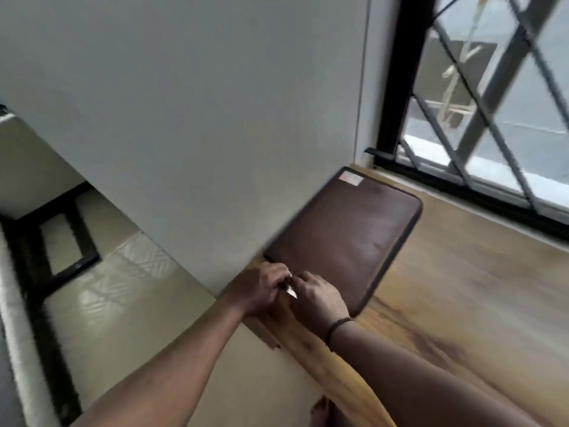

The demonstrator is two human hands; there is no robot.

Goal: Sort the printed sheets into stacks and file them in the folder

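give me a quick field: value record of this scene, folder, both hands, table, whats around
folder: brown folder, closed, flat on the table, its left edge along the wall
label: small pale sticker at the folder's far corner
left hand: at the folder's near corner, fingers curled
right hand: beside the left, fingers curled at the same corner
between the hands: small white piece, too blurred to identify
wrist: dark band on the right wrist
surface: wooden table
surroundings: grey wall, barred window
printed sheets: none visible

one folder (345, 238), two hands (261, 288), one table (462, 288)
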